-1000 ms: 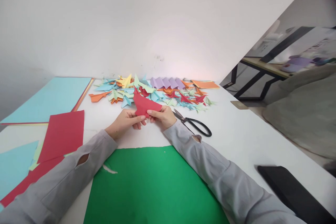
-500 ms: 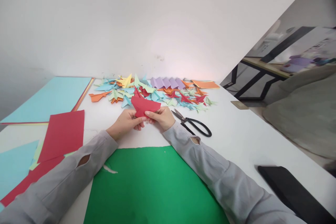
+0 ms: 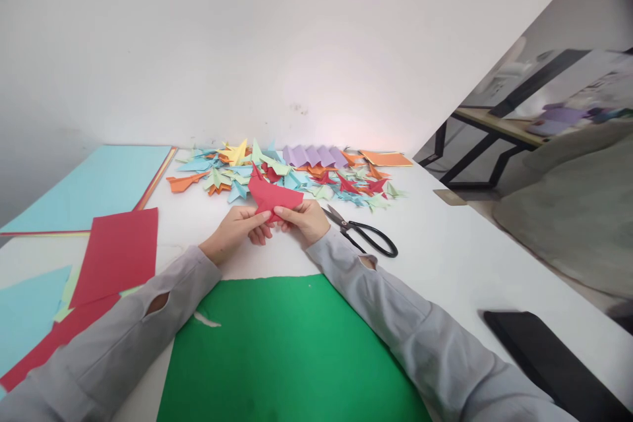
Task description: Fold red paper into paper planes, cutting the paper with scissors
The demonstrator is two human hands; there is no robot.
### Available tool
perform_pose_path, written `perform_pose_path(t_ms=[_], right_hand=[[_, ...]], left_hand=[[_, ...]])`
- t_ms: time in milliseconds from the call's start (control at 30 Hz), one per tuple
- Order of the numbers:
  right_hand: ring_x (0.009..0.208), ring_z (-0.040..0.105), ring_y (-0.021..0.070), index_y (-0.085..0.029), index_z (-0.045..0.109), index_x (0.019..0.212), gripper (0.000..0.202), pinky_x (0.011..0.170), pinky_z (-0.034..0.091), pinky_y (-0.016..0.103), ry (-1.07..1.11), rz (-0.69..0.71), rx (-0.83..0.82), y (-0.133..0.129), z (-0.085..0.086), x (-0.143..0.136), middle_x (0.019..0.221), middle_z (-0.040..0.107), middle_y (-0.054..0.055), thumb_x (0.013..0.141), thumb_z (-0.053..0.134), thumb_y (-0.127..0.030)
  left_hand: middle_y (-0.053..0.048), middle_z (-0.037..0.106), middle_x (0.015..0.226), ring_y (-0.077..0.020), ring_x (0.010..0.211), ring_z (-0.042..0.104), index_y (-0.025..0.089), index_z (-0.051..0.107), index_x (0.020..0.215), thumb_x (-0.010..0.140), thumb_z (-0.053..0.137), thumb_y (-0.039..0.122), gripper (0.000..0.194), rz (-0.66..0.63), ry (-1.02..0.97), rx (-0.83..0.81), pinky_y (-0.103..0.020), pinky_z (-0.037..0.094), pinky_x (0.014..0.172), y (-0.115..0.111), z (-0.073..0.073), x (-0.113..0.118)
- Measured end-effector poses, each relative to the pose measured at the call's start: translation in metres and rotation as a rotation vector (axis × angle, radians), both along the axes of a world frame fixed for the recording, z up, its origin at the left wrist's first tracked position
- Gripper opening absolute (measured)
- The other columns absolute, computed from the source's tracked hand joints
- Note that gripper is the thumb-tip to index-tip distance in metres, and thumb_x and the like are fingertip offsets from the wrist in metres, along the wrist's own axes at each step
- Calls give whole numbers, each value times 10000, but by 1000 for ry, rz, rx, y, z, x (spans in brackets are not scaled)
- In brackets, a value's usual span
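Observation:
A partly folded piece of red paper [image 3: 277, 196] is held up between both hands, above the table and in front of a pile of folded paper shapes [image 3: 240, 175]. My left hand [image 3: 241, 224] pinches its lower left edge, thumb on the near face. My right hand [image 3: 305, 219] grips the lower right edge, its thumb close to the left thumb. The fingers behind the paper are partly hidden. Black-handled scissors [image 3: 368, 234] lie open just right of my right hand. Under my forearms is a green sheet [image 3: 291, 349].
Light blue sheets [image 3: 99, 178] and a red paper rectangle [image 3: 116, 254] lie on the left. Pleated purple paper [image 3: 315, 157] and orange paper squares [image 3: 388, 159] sit along the wall. A black flat object [image 3: 548, 356] lies at the right. Beyond the table's right edge stands a black-framed desk [image 3: 494, 128].
The left thumb has shifted up and inward on the red paper, closer to the right thumb. Both hands keep their hold on it.

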State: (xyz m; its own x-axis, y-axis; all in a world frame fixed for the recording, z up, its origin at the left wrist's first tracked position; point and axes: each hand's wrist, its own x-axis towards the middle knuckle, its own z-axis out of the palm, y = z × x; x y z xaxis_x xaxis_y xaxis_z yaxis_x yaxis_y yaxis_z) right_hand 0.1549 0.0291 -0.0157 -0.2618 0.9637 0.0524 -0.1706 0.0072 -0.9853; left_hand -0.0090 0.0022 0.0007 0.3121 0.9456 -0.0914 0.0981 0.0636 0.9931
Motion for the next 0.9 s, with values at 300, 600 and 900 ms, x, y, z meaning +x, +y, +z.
perform_pose_path(t_ms=[300,600,900], right_hand=[[356,486,79,-134,649,477,435,382,386,217,18,5,-7,0,-1,-1,427,598,23,509,766,-552],[355,473,79,-141,641,484,427,381,386,218,25,14,-7,0,-3,-2,411,572,6,523,766,-548],[350,480,88,-145,601,446,521,375,395,223,20,-20,-16,0,-3,-3,404,561,20,540,698,-648]], left_hand=[[-13,599,513,-89,450,535,130,599,582,642,693,503,390,-25,31,35,-212,441,474,-1,2,2],[-11,610,537,-84,449,527,126,632,630,668,684,483,363,-13,57,67,-209,427,468,0,0,1],[-18,619,544,-81,448,527,125,620,610,662,702,445,334,6,66,51,-202,430,462,0,1,1]])
